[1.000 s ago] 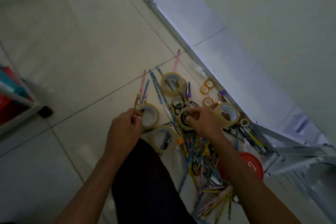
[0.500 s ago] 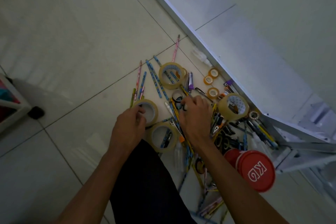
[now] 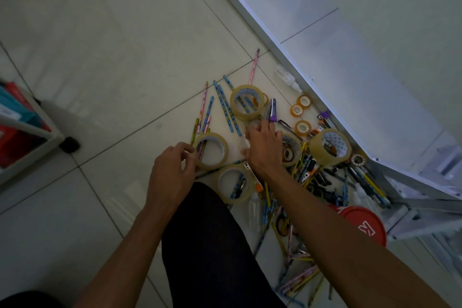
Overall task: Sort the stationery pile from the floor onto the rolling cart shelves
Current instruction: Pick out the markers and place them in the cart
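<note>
Your left hand (image 3: 172, 170) pinches the near-left tape roll (image 3: 212, 150), tan and translucent, lying flat over pencils on the floor tiles (image 3: 100, 57). Your right hand (image 3: 265, 146) curls into the stationery pile (image 3: 300, 170); its hold is unclear. A red lid (image 3: 362, 225) at right shows a white "K".

— What is the person wearing on the arms?
— Nothing is covering them: both forearms are showing bare up to the near edge, with no sleeves, and the left hand (image 3: 172, 175) and right hand (image 3: 262, 150) are wearing no gloves.
— And lower down?
— Dark, near-black smooth fabric trousers (image 3: 212, 245) are covering the bent knee between the forearms.
</note>
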